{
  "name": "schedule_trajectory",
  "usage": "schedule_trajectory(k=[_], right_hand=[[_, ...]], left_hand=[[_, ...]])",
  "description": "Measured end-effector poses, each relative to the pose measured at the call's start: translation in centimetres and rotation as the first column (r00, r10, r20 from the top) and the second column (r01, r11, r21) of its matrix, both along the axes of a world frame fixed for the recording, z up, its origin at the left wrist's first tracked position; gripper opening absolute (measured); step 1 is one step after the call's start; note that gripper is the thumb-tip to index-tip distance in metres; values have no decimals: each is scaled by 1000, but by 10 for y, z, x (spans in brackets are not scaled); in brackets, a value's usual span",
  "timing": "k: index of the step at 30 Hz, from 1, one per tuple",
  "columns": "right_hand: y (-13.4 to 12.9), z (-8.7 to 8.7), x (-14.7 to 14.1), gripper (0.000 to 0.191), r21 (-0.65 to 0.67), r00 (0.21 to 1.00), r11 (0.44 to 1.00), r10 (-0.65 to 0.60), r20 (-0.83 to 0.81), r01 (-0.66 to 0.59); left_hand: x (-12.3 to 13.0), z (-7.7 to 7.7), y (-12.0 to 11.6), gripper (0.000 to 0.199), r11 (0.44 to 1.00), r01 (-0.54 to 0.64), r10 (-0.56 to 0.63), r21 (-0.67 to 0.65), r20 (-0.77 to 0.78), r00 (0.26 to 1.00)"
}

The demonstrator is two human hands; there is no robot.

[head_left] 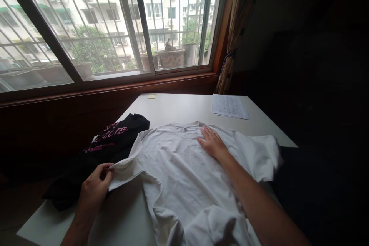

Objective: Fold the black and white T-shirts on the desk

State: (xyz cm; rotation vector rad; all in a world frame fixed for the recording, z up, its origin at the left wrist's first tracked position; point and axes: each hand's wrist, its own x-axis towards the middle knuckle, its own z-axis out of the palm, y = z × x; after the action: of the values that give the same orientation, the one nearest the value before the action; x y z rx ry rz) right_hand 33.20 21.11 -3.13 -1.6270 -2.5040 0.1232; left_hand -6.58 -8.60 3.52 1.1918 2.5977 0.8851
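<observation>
fingers (108, 177) of the left hand (95, 184) pinch a sleeve (124, 171) while the right hand (213, 142) lies spread flat on the wrinkled white t-shirt (175, 169).

Daylight reaches me through a wide, grey-framed glass window (142, 19) at upper left; a patterned brown fabric curtain (235, 34) hangs right of top centre, deep shadow beyond.

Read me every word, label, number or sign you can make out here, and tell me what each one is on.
"CLUB", probably: large pink lettering on the black garment; letters before it are unclear.
Smaller pink print below: too blurred.
Paper sheets: print too small.
White T-shirt, inside the collar: mark too blurred.
Window frame, red marks: too small.
</observation>
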Motion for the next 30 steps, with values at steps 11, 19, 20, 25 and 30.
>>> schedule_trajectory(k=[11, 19, 20, 25, 30], right_hand=[[0, -1, 0, 69, 0, 1000, 1000, -3, 16, 3], [2, -3, 1, 68, 17, 1000, 1000, 5, -5, -5], [2, -4, 1, 68, 19, 1000, 1000, 5, -7, -4], [4, -7, 1, 68, 24, 1000, 1000, 3, -12, -3], [2, -9, 2, 68, 37, 1000, 999, -1, -8, 1]], left_hand=[[-21, -14, -10, 44, 999, -51, 50, -13, -68, 996], [11, -5, 4, 49, 972, 215, -236, -98, -425, 874], [14, -1, 6, 45, 967, 233, -253, -100, -418, 872], [6, 22, 23, 36, 996, 85, -84, -10, -246, 966], [-25, 34, 47, 34, 997, -14, 28, 81, -171, 985]])
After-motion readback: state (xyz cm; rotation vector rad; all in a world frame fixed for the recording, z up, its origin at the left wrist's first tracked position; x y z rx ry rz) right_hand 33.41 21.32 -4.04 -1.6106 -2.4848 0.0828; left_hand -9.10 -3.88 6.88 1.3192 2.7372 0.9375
